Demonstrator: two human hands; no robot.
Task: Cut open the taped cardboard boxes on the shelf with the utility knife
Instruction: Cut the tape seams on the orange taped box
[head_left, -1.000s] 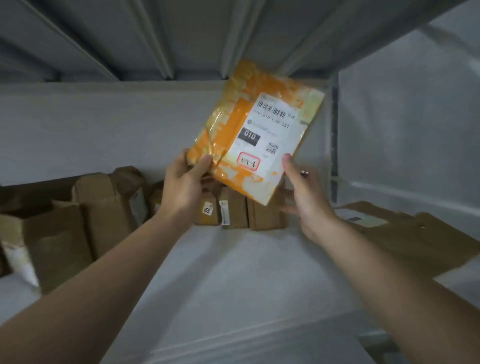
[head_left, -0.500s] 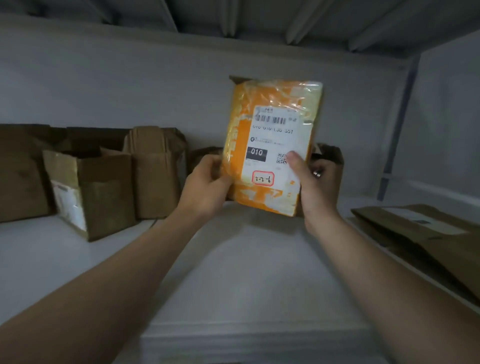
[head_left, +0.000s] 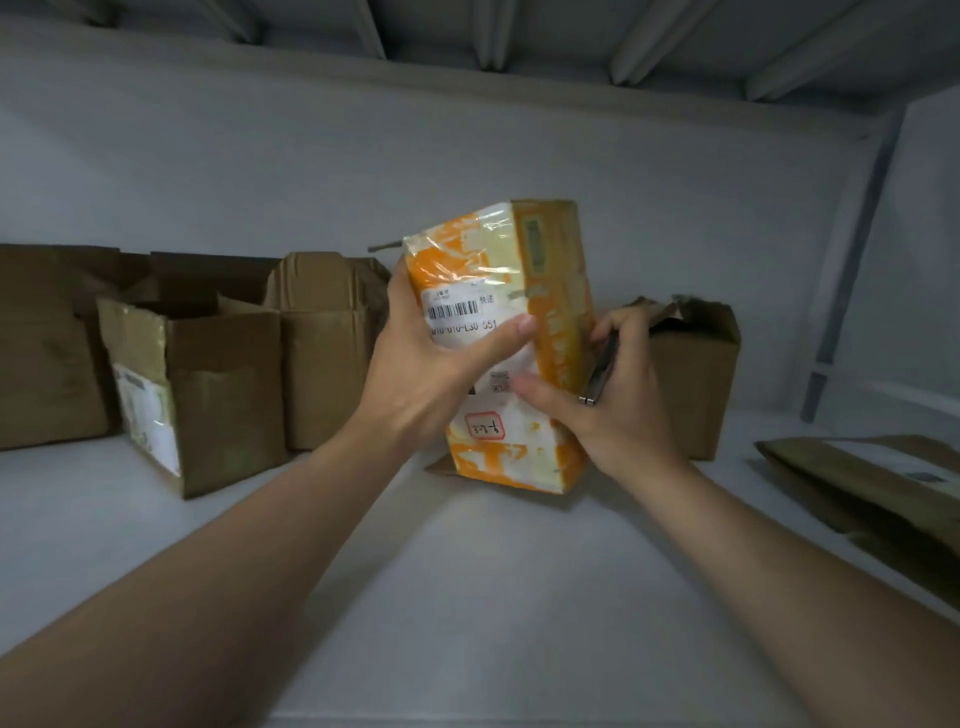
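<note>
Hands first: the left hand (head_left: 415, 374) grips the upright orange taped box (head_left: 524, 260), and the right hand (head_left: 618, 405) pinches the utility knife (head_left: 602, 371) against its right side. Brown boxes (head_left: 228, 395) left of it look open already — this one looks uncut.

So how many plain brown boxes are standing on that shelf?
4. At the left, a far-left box, a labelled open box and a folded-top box; a fourth box sits behind the right hand. Others may hide behind them.
</note>
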